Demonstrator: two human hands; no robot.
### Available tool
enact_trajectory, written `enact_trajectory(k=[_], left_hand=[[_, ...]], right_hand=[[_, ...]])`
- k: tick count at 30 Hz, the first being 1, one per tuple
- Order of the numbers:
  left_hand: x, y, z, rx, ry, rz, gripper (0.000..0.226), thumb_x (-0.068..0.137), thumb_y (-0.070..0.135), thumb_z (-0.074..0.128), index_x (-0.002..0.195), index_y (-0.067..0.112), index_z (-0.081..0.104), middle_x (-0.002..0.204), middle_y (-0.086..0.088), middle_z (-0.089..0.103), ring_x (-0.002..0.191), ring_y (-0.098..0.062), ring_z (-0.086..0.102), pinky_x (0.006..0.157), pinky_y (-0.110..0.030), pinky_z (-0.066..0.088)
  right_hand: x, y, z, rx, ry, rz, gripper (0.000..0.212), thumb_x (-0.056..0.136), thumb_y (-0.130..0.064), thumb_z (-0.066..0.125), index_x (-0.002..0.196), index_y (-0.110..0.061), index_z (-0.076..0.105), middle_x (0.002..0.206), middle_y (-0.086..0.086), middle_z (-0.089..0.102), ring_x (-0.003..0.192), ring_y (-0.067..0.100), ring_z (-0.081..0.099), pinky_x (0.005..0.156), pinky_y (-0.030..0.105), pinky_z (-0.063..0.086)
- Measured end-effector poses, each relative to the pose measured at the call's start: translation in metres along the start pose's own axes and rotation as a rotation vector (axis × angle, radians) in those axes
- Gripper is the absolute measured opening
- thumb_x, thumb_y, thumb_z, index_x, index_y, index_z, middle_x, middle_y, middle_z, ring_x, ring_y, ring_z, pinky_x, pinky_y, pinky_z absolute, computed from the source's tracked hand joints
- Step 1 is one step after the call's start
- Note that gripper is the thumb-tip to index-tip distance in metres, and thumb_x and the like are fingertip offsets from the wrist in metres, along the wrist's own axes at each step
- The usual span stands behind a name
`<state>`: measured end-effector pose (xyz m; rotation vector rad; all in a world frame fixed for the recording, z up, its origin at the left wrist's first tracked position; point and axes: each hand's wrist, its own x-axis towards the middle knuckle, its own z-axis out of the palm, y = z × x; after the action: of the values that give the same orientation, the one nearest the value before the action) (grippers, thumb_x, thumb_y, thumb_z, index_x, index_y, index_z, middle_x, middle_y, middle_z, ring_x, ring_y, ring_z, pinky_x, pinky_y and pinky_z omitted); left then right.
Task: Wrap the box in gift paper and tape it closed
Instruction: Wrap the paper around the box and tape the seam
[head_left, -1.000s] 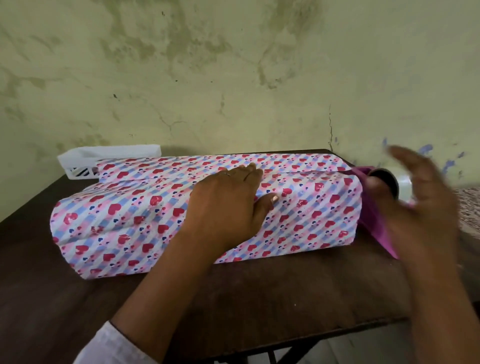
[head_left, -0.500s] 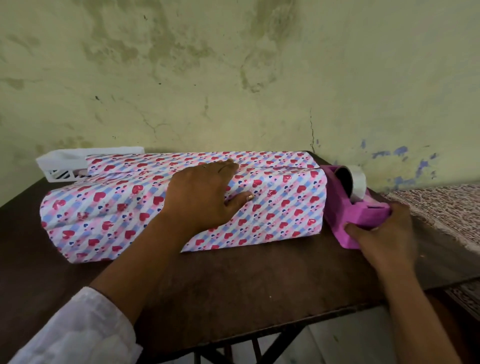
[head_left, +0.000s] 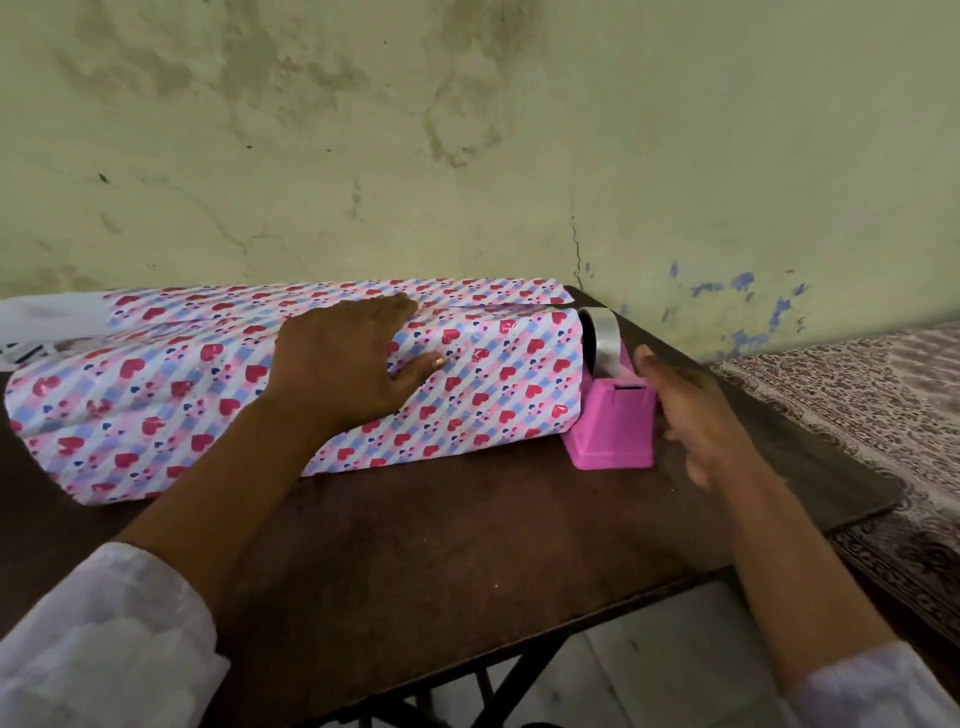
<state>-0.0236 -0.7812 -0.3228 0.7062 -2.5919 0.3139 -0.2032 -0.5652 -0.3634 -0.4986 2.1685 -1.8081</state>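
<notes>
A long box (head_left: 156, 395) covered in white gift paper with pink and red hearts lies across the dark wooden table (head_left: 467, 551). My left hand (head_left: 348, 364) presses flat on the overlapping paper seam along the top. A pink tape dispenser (head_left: 615, 421) with a roll of clear tape (head_left: 602, 338) stands upright on the table, against the box's right end. Just right of the dispenser hovers my right hand (head_left: 696, 415), blurred, its fingers relaxed and holding nothing.
A white plastic basket (head_left: 36, 327) sits behind the box at the far left, against the stained green wall. A patterned cloth surface (head_left: 872, 415) lies beyond the table's right edge. The table's front edge runs close below my forearms.
The dispenser now stands upright beside the box's right end, where before my right hand gripped it tilted. My right hand has let go and drawn slightly back. My left hand stays on the seam.
</notes>
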Motion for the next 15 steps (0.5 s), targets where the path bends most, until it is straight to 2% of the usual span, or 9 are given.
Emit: enact_trajectory(k=[3,6,9,13,15], left_hand=[[0.001,0.001,-0.001,0.002,-0.016,-0.012,0.085,0.074,0.078,0.020,0.145,0.032,0.031,0.148,0.008,0.036,0.135,-0.019,0.038,0.101,-0.041,0.040],[0.001,0.000,0.001,0.003,0.003,-0.007,0.086,0.075,0.081,0.019,0.144,0.031,0.033,0.147,0.008,0.038,0.133,-0.020,0.041,0.099,-0.042,0.041],[0.002,0.000,0.002,0.003,-0.006,-0.014,0.086,0.075,0.082,0.022,0.144,0.032,0.032,0.147,0.008,0.038,0.134,-0.020,0.040,0.099,-0.043,0.041],[0.004,0.002,0.001,-0.004,-0.005,-0.019,0.083,0.074,0.075,0.027,0.144,0.032,0.033,0.147,0.007,0.038,0.133,-0.022,0.041,0.098,-0.044,0.042],[0.003,0.002,0.002,0.011,-0.016,-0.029,0.084,0.073,0.076,0.025,0.145,0.032,0.032,0.148,0.007,0.037,0.133,-0.023,0.041,0.098,-0.045,0.041]], right_hand=[[0.009,-0.010,0.006,0.110,0.060,0.034,0.018,0.082,-0.016,0.066,0.097,-0.006,0.064,0.086,0.007,0.064,0.077,0.019,0.057,0.062,0.030,0.041],[0.010,-0.005,0.011,0.338,0.198,-0.004,0.014,0.073,-0.009,0.069,0.086,-0.007,0.067,0.070,-0.001,0.067,0.067,0.015,0.060,0.059,0.024,0.043],[0.004,0.009,0.018,0.540,0.291,-0.067,0.015,0.075,-0.006,0.067,0.089,-0.005,0.065,0.055,-0.009,0.065,0.048,0.002,0.059,0.042,0.011,0.039],[0.003,0.012,0.022,0.655,0.311,-0.149,0.006,0.077,-0.007,0.068,0.081,-0.008,0.064,0.066,-0.004,0.065,0.054,0.009,0.061,0.051,0.018,0.044],[0.004,0.011,0.023,0.643,0.304,-0.231,0.012,0.079,-0.007,0.067,0.070,-0.016,0.065,0.077,0.005,0.063,0.060,0.015,0.060,0.053,0.021,0.046]])
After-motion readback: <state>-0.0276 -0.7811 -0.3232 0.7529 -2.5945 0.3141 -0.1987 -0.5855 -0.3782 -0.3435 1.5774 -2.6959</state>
